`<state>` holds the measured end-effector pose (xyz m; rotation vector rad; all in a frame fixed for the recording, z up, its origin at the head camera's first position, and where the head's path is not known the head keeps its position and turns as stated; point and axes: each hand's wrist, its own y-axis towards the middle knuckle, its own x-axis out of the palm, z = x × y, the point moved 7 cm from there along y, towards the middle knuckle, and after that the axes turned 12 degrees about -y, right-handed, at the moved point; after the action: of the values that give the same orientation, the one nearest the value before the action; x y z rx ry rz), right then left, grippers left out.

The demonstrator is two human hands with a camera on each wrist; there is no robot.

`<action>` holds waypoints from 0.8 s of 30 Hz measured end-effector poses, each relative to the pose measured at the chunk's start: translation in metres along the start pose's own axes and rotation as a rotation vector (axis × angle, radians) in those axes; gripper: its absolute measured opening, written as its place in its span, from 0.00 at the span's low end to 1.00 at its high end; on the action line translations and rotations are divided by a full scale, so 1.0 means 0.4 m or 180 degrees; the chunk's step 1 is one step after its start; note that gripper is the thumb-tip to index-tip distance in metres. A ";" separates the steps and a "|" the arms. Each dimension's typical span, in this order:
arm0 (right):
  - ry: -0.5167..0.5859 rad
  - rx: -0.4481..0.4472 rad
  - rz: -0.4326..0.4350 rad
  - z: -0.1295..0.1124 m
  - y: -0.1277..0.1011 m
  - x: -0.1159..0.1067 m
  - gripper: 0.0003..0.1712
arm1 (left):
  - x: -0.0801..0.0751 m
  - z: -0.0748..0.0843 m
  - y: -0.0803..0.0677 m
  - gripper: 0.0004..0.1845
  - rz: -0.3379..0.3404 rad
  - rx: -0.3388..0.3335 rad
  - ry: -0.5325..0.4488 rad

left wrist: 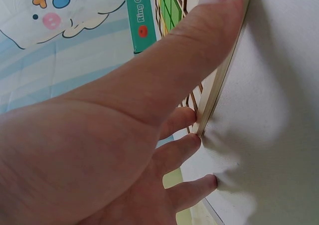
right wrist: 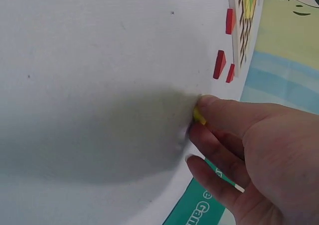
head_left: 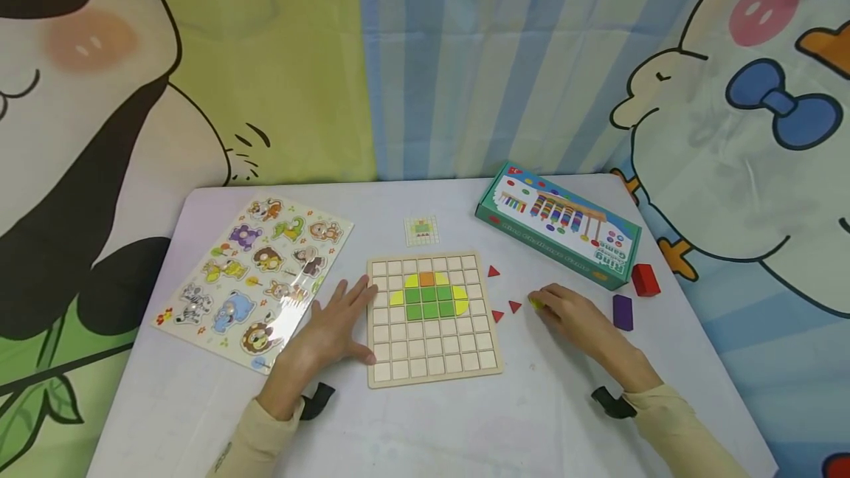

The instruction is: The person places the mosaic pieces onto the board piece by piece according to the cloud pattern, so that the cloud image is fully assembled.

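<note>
A wooden grid board lies in the middle of the white table, with green, yellow and orange tiles set in its upper middle. My left hand lies flat with straight fingers against the board's left edge. To the right of the board my right hand pinches a small yellow piece on the table. Three red triangles lie between that hand and the board.
An animal peg puzzle lies at the left. A small pattern card sits behind the board. A teal game box stands at the back right, with a red block and a purple block beside it.
</note>
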<state>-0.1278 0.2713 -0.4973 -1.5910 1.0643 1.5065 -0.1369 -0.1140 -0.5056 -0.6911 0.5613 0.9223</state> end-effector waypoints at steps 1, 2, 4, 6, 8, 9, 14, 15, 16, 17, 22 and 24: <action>-0.0013 0.0008 0.0043 0.000 0.000 0.001 0.21 | 0.000 0.001 -0.001 0.65 -0.0004 0.0001 -0.0001; -0.0020 0.0018 0.0079 -0.001 0.000 0.002 0.21 | 0.000 0.002 -0.001 0.65 -0.0008 0.0003 0.0001; -0.0022 0.0044 0.0131 -0.002 -0.001 0.003 0.21 | -0.001 0.003 -0.002 0.65 -0.0015 0.0009 -0.0001; -0.0006 0.0097 0.0128 -0.001 -0.001 0.004 0.21 | -0.001 0.005 -0.002 0.65 -0.0023 0.0004 -0.0004; 0.0023 0.0150 0.0081 0.001 -0.002 0.005 0.22 | -0.002 0.005 -0.002 0.65 -0.0028 0.0004 -0.0006; 0.0038 0.0166 0.0055 0.001 -0.002 0.005 0.22 | -0.002 0.005 -0.001 0.65 -0.0030 0.0008 -0.0008; -0.0003 0.0156 -0.0043 0.002 -0.001 -0.001 0.24 | -0.002 0.004 0.000 0.65 -0.0033 -0.0002 -0.0001; -0.0030 0.0140 -0.0048 0.002 -0.001 -0.002 0.24 | -0.002 0.003 0.001 0.65 -0.0033 -0.0003 0.0000; -0.0056 0.0119 -0.0048 0.001 0.000 -0.003 0.24 | -0.002 0.003 0.001 0.65 -0.0031 -0.0010 -0.0003; -0.0077 0.0096 -0.0040 0.000 0.000 -0.003 0.23 | -0.002 0.002 0.001 0.65 -0.0037 -0.0019 -0.0011; -0.0126 -0.0010 0.0047 -0.008 -0.001 -0.002 0.22 | -0.001 0.001 0.001 0.65 -0.0038 -0.0031 -0.0012; -0.0139 -0.0019 0.0091 -0.009 -0.003 -0.001 0.21 | -0.001 0.000 0.000 0.65 -0.0035 -0.0024 -0.0004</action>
<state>-0.1254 0.2686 -0.4967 -1.5461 1.0635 1.5575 -0.1371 -0.1141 -0.5055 -0.6998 0.5527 0.9148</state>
